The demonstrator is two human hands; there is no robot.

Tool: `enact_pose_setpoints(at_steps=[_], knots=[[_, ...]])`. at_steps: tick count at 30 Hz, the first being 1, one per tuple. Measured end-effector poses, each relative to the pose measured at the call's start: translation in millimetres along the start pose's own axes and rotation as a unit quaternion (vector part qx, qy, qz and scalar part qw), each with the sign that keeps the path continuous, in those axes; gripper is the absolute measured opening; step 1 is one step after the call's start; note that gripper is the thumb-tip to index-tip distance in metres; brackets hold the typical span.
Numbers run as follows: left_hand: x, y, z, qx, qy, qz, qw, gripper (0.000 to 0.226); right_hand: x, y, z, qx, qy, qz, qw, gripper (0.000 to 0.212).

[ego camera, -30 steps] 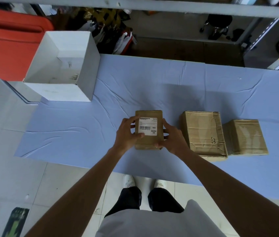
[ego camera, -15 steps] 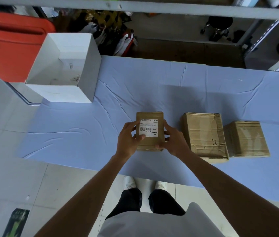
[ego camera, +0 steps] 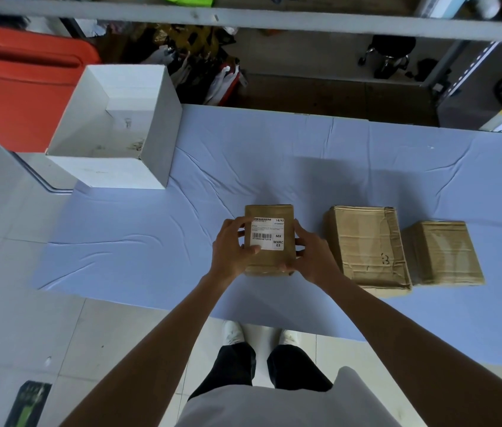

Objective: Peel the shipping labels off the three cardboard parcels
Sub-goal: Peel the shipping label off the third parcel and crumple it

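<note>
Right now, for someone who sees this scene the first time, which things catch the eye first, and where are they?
The left hand and right hand grip the labelled parcel near the front edge of the table, its white shipping label facing up. A larger parcel and a smaller parcel lie to its right. An open white box stands far left.

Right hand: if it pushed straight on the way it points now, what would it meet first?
The labelled parcel: the right hand grips its right side, pointing forward-left into it. Past it, probably the left hand.
</note>
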State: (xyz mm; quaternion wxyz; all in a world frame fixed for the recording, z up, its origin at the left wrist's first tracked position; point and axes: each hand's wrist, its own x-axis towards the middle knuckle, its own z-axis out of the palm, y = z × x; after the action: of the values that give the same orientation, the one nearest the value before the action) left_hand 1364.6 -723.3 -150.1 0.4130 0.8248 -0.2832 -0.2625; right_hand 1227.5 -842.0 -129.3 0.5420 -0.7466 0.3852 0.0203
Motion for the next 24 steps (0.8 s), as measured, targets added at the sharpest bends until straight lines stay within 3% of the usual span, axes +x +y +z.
enact_pose_setpoints(at_steps=[5, 11, 18, 24], knots=[[-3.9, -0.1, 5.2, 0.041, 0.005, 0.022, 0.999, 0.028, -0.1, -1.0, -0.6, 0.000, -0.001, 0.012, 1.000, 0.091], [-5.8, -2.9, 4.8, 0.013, 0.011, 0.012, 1.000, 0.054, -0.6, -1.4, -1.0, -0.009, 0.000, 0.013, 1.000, 0.090], [-2.4, -0.1, 3.9, 0.031, -0.001, 0.007, 0.999, 0.053, -0.7, -3.3, 0.6, -0.019, 0.001, 0.014, 1.000, 0.089], [-5.1, 2.6, 6.8, 0.062, -0.002, 0.005, 0.998, 0.033, -1.0, -4.2, 1.0, -0.025, 0.007, 0.017, 1.000, 0.090]])
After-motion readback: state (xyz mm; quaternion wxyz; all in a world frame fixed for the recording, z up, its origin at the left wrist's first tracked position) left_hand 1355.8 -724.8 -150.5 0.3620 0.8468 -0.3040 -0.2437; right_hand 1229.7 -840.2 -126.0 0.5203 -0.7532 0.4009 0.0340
